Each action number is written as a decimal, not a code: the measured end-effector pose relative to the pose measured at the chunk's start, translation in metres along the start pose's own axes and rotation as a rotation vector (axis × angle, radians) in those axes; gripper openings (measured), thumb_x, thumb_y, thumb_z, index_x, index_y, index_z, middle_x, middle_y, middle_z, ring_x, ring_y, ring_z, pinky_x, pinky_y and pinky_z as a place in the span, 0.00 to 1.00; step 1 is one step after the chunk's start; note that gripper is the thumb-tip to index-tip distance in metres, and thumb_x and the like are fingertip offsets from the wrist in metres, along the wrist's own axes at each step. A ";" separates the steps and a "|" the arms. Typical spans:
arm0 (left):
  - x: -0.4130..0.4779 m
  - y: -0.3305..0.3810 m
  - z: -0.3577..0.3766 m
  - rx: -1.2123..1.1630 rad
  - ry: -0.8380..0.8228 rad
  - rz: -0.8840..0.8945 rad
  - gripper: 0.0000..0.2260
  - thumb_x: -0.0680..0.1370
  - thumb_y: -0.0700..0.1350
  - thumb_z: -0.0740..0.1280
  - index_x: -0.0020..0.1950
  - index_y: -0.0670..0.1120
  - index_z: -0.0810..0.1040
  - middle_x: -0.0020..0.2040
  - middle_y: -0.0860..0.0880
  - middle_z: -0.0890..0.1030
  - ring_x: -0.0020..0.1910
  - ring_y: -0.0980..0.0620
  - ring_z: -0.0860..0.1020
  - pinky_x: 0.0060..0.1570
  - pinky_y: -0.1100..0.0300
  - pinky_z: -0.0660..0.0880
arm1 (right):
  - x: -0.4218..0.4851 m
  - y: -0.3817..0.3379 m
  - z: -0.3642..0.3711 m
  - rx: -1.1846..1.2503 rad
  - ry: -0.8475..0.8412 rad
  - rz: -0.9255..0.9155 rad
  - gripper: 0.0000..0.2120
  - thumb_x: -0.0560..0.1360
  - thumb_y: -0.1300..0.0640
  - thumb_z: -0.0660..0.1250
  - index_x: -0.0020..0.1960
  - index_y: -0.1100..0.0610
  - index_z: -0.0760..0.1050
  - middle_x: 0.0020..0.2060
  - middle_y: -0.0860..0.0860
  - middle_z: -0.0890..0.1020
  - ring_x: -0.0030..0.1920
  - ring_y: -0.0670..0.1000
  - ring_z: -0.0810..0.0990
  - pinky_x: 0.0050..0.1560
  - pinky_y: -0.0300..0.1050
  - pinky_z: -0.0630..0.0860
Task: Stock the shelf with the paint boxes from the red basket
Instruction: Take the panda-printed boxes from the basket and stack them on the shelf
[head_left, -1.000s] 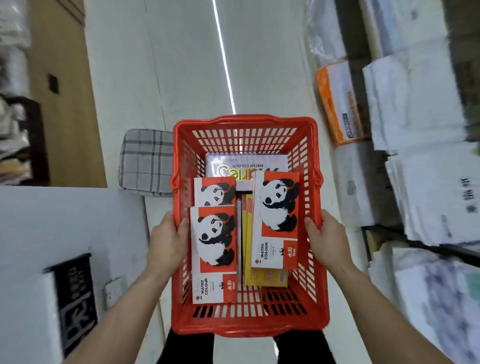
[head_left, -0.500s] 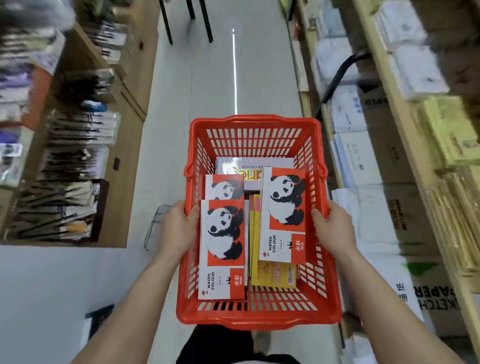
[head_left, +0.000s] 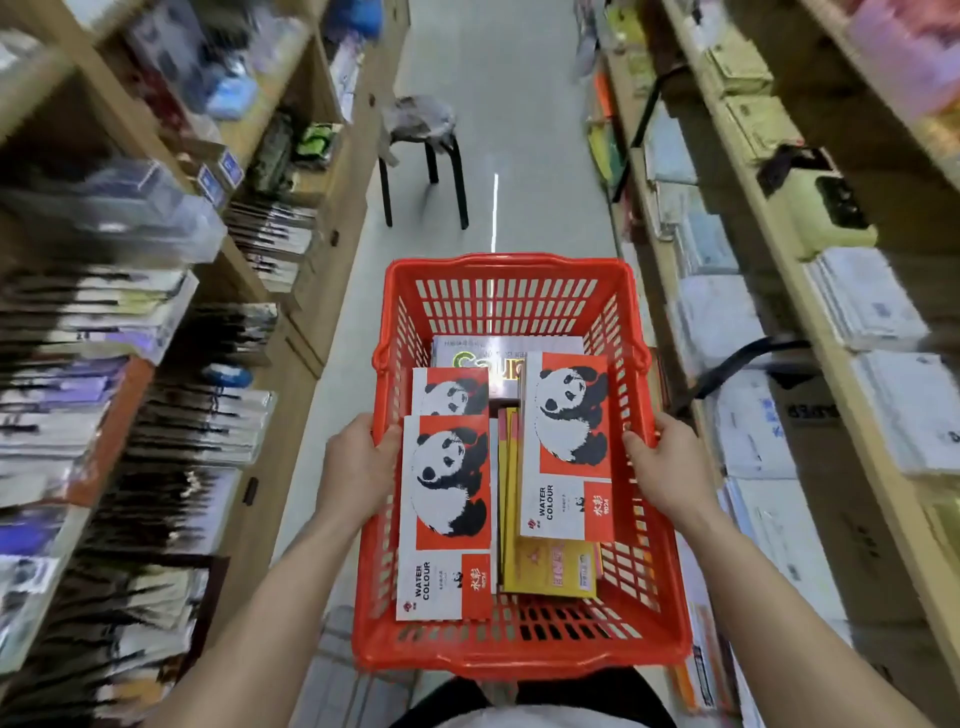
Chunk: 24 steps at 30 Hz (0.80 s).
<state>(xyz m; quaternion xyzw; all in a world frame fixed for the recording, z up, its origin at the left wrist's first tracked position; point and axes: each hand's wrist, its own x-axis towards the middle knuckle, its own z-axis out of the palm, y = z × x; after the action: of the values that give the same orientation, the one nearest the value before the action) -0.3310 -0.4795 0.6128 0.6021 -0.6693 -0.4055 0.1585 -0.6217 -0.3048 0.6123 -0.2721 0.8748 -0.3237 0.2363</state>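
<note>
Carrying the red basket (head_left: 519, 649) down an aisle, the left hand (head_left: 358, 467) and right hand (head_left: 670, 467) each clamp a side rim. The paint boxes (head_left: 566, 447) lie loose and overlapping inside the basket, none shelved yet. A tilt of the basket would probably slide them together or over the rim; the stool (head_left: 423, 156) beyond the basket could obstruct the walk.

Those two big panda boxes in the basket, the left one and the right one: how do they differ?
The left panda box lies nearer the person, by the left hand; the right panda box sits farther up, by the right hand. The right one rests on yellow boxes; the left overlaps a third panda box. Both read WATER COLOUR, face up in the red basket.
</note>
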 end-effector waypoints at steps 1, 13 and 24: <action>0.026 0.007 -0.003 0.003 0.013 -0.002 0.11 0.82 0.55 0.64 0.53 0.50 0.80 0.47 0.49 0.87 0.42 0.48 0.86 0.46 0.45 0.83 | 0.026 -0.015 0.007 0.004 -0.007 -0.008 0.06 0.81 0.59 0.68 0.56 0.57 0.82 0.47 0.56 0.88 0.44 0.57 0.85 0.40 0.43 0.73; 0.347 0.115 -0.054 -0.032 0.187 -0.068 0.06 0.83 0.47 0.67 0.55 0.48 0.82 0.46 0.48 0.87 0.42 0.46 0.86 0.44 0.47 0.82 | 0.356 -0.226 0.081 0.069 -0.143 -0.165 0.07 0.82 0.59 0.67 0.58 0.57 0.82 0.47 0.54 0.89 0.46 0.56 0.88 0.50 0.55 0.84; 0.695 0.178 -0.103 -0.094 0.173 -0.072 0.06 0.83 0.47 0.66 0.57 0.50 0.82 0.41 0.58 0.85 0.34 0.61 0.84 0.30 0.67 0.78 | 0.651 -0.409 0.196 -0.007 -0.093 -0.170 0.05 0.80 0.61 0.69 0.53 0.58 0.84 0.39 0.53 0.86 0.39 0.56 0.86 0.42 0.48 0.78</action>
<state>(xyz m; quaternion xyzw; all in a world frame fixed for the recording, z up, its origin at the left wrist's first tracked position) -0.5354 -1.1750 0.6154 0.6505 -0.6111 -0.3883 0.2293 -0.8559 -1.0633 0.6090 -0.3609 0.8379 -0.3263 0.2475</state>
